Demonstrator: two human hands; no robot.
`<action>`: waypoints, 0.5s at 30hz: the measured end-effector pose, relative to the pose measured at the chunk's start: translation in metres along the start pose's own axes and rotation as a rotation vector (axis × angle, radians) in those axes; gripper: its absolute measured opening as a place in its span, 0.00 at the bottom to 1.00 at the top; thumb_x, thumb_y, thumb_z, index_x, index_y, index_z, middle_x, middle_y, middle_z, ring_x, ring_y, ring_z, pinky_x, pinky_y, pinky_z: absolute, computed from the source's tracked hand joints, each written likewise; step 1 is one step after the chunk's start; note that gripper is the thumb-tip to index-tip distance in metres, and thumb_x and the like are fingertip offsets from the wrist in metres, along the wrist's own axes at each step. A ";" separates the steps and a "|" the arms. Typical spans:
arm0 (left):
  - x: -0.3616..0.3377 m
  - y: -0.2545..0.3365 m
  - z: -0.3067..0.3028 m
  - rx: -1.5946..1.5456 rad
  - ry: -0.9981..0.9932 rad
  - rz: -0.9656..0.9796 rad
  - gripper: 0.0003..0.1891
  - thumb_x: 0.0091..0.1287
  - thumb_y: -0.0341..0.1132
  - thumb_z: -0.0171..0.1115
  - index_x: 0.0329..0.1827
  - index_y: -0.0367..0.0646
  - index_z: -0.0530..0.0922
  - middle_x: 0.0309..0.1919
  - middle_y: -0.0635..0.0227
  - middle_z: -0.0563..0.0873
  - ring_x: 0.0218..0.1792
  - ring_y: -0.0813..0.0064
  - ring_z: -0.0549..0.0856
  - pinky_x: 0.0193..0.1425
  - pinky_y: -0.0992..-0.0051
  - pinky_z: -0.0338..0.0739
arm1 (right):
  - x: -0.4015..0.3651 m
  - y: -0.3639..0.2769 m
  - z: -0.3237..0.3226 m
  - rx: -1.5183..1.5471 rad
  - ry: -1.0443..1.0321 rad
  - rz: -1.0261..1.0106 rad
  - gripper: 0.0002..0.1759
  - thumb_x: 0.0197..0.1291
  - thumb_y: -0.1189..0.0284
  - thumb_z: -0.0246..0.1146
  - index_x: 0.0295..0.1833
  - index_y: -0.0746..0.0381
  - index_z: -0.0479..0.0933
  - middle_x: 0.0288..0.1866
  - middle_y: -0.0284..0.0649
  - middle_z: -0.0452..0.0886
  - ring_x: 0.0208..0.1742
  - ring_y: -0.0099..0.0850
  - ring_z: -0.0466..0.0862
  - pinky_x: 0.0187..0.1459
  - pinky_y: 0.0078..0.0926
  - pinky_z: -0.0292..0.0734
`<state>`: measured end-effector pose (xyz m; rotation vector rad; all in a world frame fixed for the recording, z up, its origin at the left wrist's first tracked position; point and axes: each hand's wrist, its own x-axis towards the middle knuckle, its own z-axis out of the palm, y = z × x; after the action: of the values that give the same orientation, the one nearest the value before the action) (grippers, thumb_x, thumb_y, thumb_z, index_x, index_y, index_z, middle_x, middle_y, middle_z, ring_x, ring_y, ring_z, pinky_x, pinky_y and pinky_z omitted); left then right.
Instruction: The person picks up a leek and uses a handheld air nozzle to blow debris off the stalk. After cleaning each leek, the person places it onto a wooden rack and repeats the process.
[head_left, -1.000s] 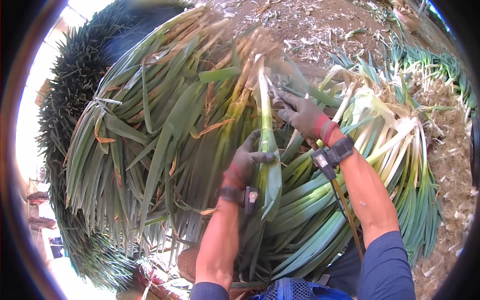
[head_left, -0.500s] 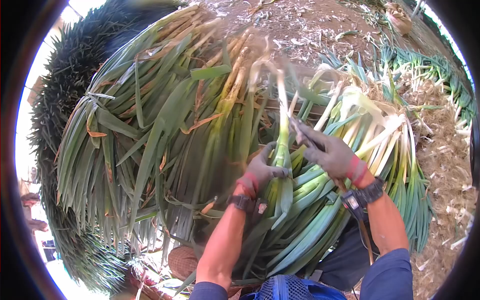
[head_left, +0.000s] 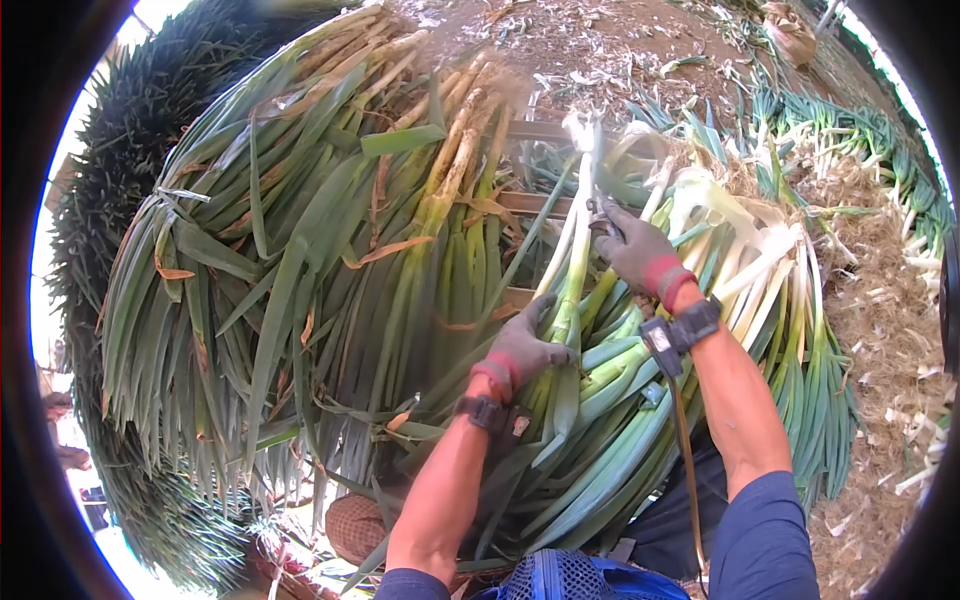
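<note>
From the head camera, my left hand [head_left: 522,350], gloved, is closed around the green middle of one leek [head_left: 572,262], which stands nearly upright between my two arms. My right hand [head_left: 636,246], also gloved, is farther off and to the right, its fingers curled shut at the pale upper stalk of that same leek. I cannot tell whether it holds a blade as well. A black wrist strap [head_left: 686,327] sits on my right forearm, with a cord [head_left: 685,450] hanging near. A big heap of leafy leeks [head_left: 320,230] lies to the left, and a pile with white stalks [head_left: 760,265] lies to the right. Scraps litter the ground [head_left: 620,50] at the far side.
</note>
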<state>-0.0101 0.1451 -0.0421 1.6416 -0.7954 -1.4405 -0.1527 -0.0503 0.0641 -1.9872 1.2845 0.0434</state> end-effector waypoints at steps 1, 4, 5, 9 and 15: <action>-0.004 0.003 0.001 -0.019 -0.003 0.015 0.57 0.50 0.29 0.85 0.86 0.35 0.64 0.75 0.55 0.80 0.69 0.66 0.83 0.77 0.69 0.76 | -0.007 0.003 0.003 0.031 -0.033 -0.035 0.38 0.73 0.61 0.64 0.85 0.58 0.67 0.68 0.47 0.87 0.63 0.36 0.87 0.69 0.29 0.78; -0.019 0.023 0.022 -0.177 -0.073 0.048 0.56 0.50 0.33 0.85 0.86 0.35 0.65 0.76 0.53 0.80 0.71 0.64 0.83 0.77 0.68 0.76 | -0.030 0.015 0.020 0.119 -0.161 -0.231 0.38 0.74 0.61 0.66 0.85 0.58 0.68 0.69 0.45 0.87 0.64 0.31 0.86 0.70 0.29 0.77; -0.019 0.019 0.040 0.003 -0.070 0.147 0.54 0.52 0.36 0.84 0.84 0.33 0.66 0.75 0.50 0.81 0.71 0.62 0.83 0.77 0.66 0.76 | -0.038 0.013 0.027 0.129 -0.131 -0.320 0.36 0.74 0.60 0.66 0.84 0.56 0.70 0.64 0.51 0.88 0.62 0.38 0.88 0.68 0.32 0.78; -0.044 0.054 0.046 0.604 -0.136 0.044 0.40 0.61 0.43 0.78 0.77 0.38 0.76 0.67 0.46 0.86 0.66 0.52 0.86 0.72 0.58 0.80 | -0.047 -0.018 0.040 0.230 -0.199 -0.497 0.39 0.73 0.59 0.68 0.87 0.53 0.66 0.64 0.53 0.89 0.61 0.45 0.90 0.66 0.35 0.80; -0.056 0.081 -0.080 0.954 0.506 0.236 0.22 0.64 0.47 0.75 0.60 0.51 0.88 0.51 0.55 0.90 0.53 0.50 0.89 0.60 0.54 0.83 | -0.040 -0.029 0.058 0.304 -0.253 -0.522 0.40 0.72 0.61 0.68 0.87 0.50 0.65 0.55 0.53 0.90 0.49 0.43 0.90 0.59 0.35 0.82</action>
<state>0.0635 0.1662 0.0585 2.3493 -1.4161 -0.3984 -0.1287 0.0221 0.0557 -1.9162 0.5510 -0.1411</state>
